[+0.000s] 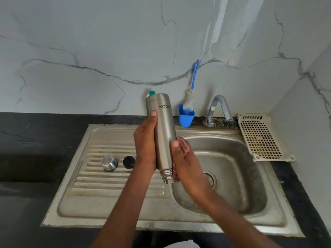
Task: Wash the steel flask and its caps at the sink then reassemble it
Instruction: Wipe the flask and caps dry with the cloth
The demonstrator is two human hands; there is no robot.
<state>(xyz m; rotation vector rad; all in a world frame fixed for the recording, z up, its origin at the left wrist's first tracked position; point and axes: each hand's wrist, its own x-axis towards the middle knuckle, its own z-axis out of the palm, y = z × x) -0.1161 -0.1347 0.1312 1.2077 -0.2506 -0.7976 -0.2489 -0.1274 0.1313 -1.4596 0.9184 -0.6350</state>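
The flask (162, 133), held neck-down over the sink (232, 176), sits gripped in my left hand (145, 145) while my right hand (186, 161) presses a cloth (183, 145) against it; I should rub firmly, turning it steadily.

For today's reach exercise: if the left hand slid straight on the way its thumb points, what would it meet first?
Probably nothing soon: the left hand points up along the steel flask toward the marble wall; depth is unclear.
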